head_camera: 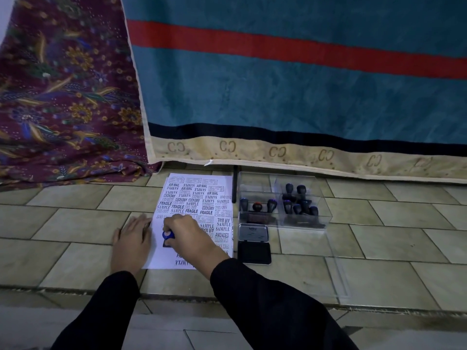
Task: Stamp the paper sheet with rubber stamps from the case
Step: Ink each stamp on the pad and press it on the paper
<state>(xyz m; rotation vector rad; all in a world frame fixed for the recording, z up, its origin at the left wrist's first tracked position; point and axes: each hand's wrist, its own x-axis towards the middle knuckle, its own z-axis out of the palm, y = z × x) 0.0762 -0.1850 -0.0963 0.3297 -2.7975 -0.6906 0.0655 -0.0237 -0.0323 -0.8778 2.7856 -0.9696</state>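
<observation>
Blue-handled stamp (pixel 167 238) pinched in my right hand (pixel 188 236), base down on the sheet (pixel 195 198), my left hand (pixel 132 239) spread flat on the sheet's left edge, case (pixel 283 202) by its right edge.

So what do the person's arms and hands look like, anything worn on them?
Both arms are in long black sleeves reaching the wrists. The left hand and right hand are bare: no gloves, and no rings, watch or markings visible.
</observation>
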